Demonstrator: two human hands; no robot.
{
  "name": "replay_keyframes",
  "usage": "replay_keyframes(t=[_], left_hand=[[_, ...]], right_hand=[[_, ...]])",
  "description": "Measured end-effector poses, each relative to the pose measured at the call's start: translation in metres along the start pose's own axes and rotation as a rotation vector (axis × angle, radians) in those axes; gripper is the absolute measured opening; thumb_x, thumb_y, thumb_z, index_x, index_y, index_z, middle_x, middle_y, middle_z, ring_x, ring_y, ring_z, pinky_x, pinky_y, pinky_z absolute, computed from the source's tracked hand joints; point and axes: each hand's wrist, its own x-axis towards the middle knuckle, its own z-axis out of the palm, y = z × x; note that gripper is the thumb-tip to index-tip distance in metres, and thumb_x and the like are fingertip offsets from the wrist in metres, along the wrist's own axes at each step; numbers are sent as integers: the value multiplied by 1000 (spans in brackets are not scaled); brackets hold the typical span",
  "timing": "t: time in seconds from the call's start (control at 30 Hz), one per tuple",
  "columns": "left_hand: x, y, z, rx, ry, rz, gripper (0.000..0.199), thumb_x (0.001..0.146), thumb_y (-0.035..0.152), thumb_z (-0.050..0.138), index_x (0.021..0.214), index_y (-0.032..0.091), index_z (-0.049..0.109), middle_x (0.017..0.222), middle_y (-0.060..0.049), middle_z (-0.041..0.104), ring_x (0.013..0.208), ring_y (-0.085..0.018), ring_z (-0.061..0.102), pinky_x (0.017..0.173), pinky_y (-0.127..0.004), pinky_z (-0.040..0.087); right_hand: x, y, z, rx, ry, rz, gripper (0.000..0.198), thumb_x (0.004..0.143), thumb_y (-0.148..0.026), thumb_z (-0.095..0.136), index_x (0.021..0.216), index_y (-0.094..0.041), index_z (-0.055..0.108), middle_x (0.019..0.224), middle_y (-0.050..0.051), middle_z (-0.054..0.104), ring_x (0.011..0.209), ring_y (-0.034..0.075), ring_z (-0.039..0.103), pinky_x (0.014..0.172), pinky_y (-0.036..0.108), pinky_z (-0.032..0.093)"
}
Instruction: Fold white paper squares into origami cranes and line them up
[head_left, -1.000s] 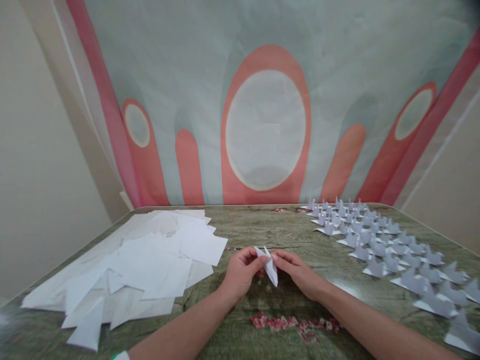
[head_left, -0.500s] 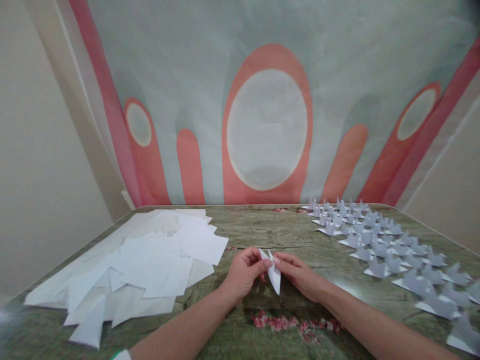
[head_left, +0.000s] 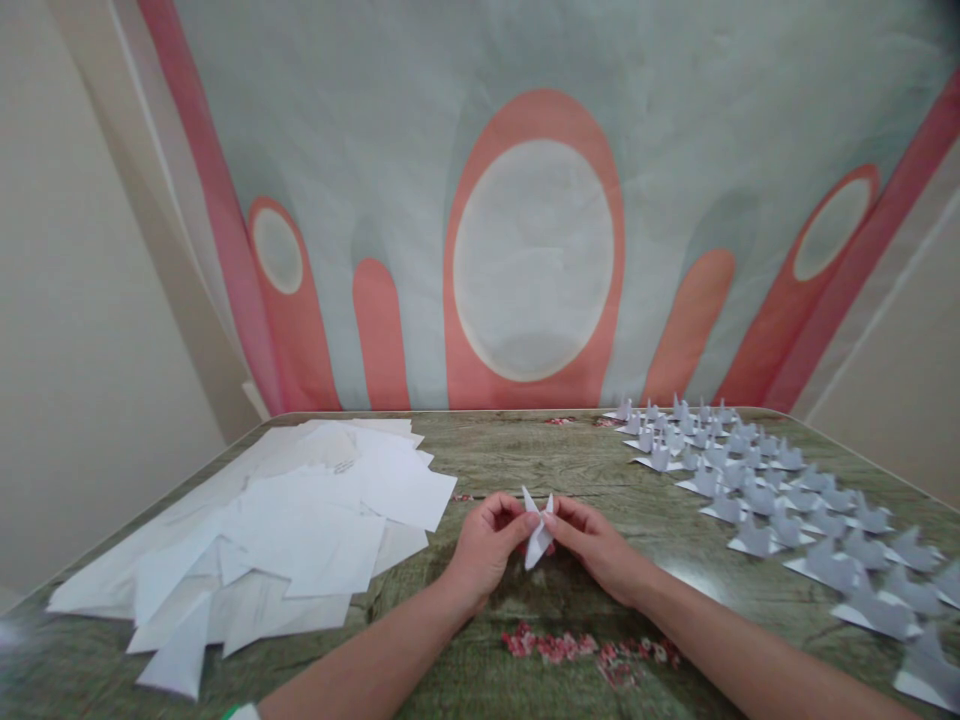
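A small folded white paper crane (head_left: 538, 545) is held between both hands above the middle of the table. My left hand (head_left: 489, 545) pinches its left side, thumb on the near face. My right hand (head_left: 592, 540) grips the right side, its thumb close to the other one. Two narrow points of the crane stick up in a V, and a broader tip hangs down between the thumbs. The fingers behind the paper are partly hidden.
A loose pile of white paper sheets (head_left: 300, 540) covers the table's left side, with a folded paper triangle (head_left: 180, 650) at its near edge. Rows of finished paper cranes (head_left: 757, 497) stand along the right. The wood-patterned table (head_left: 487, 450) meets a printed backdrop (head_left: 405, 100) behind.
The crane has turned in my fingers: its upper points now spread into a wider V, and its lower tip has shifted left and up. My right hand has moved slightly left.
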Motion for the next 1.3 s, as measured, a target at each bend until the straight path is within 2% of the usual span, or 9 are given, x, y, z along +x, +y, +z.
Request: replay_keyframes(t=[0.13, 0.3, 0.5, 0.67, 1.0, 1.3], left_hand=[[-1, 3, 1, 63, -46, 21, 24, 74, 37, 62, 75, 14, 55, 61, 0, 63, 57, -11, 55, 56, -21, 40], [0, 0, -1, 126, -29, 69, 22, 74, 35, 63, 80, 14, 60, 70, 0, 62, 66, -13, 56, 63, -22, 42], [1, -5, -4, 202, 27, 148, 18, 75, 30, 61, 83, 14, 63, 79, -3, 63, 75, -14, 56, 72, -24, 43], [2, -5, -6, 232, 94, 166, 15, 71, 27, 65, 76, 14, 62, 74, -2, 63, 71, -15, 56, 70, -25, 44], [-4, 5, -4, 413, 66, 294, 19, 76, 32, 60, 84, 15, 66, 85, -6, 64, 83, -18, 58, 79, -28, 45], [-5, 6, -5, 498, 139, 328, 21, 69, 33, 67, 81, 16, 67, 85, -6, 66, 83, -20, 59, 79, -30, 44]], right_hand=[[1, -3, 4, -54, 84, -20, 28, 80, -43, 55, 76, -16, 53, 65, -3, 51, 61, 10, 45, 59, 23, 36], [3, -4, 3, -102, 149, -43, 33, 75, -49, 58, 77, -17, 52, 67, -2, 51, 61, 11, 46, 58, 23, 38], [3, -2, 2, -110, 143, -73, 31, 73, -46, 62, 77, -18, 50, 68, -3, 50, 60, 10, 45, 56, 23, 38], [3, -3, 3, -144, 143, -77, 30, 73, -45, 62, 79, -19, 50, 66, -4, 49, 60, 10, 46, 56, 23, 39], [1, 0, 2, -252, 228, -113, 25, 76, -40, 60, 87, -20, 50, 65, -3, 50, 56, 11, 47, 51, 24, 40], [-2, 2, 1, -387, 252, -144, 23, 79, -40, 56, 90, -20, 55, 63, -2, 53, 54, 13, 49, 49, 25, 40]])
